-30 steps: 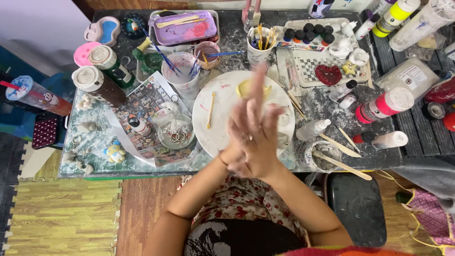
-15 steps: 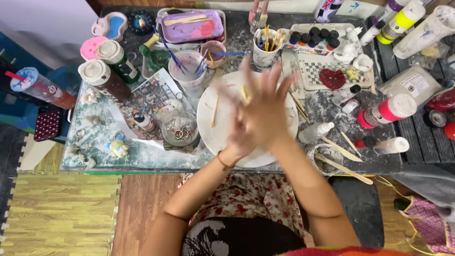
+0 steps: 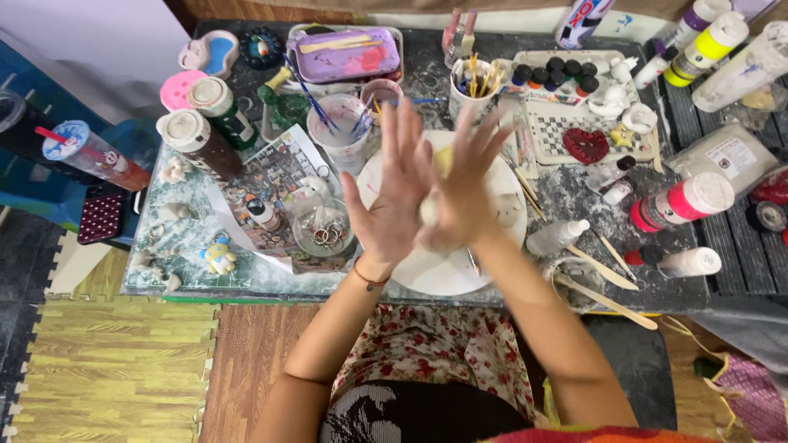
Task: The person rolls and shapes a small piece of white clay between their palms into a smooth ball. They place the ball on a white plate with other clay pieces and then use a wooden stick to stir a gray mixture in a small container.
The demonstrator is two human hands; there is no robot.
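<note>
Your left hand (image 3: 392,197) and right hand (image 3: 461,193) meet palm to palm above the white plate (image 3: 447,275), fingers straight, spread and pointing to the far side of the table (image 3: 566,193). Between the palms you press a pale lump of clay (image 3: 430,211); only a small cream edge of it shows low in the gap between the hands, so its shape cannot be told. A yellowish patch shows at the far end of that gap, too blurred to identify. A thin red bracelet (image 3: 368,279) circles your left wrist. The plate sits at the near middle of the table, mostly hidden under your hands. Just left of it stands a small clear glass bowl (image 3: 322,234) holding metal rings, resting on a printed sheet (image 3: 267,180). Far left of the hands, a white cup of brushes (image 3: 338,131) with blue handles; far right of them, a second cup (image 3: 472,90) packed with tools. Right of the plate lies a small white squeeze bottle (image 3: 558,238) on its side, and near it flat wooden sticks (image 3: 603,299). Further right, a pink paint bottle (image 3: 681,201) lies tipped over. On the far right, a tray (image 3: 538,139) holds a red heart piece (image 3: 584,145). At the near left edge stands a small yellow and blue figurine (image 3: 217,256).
</note>
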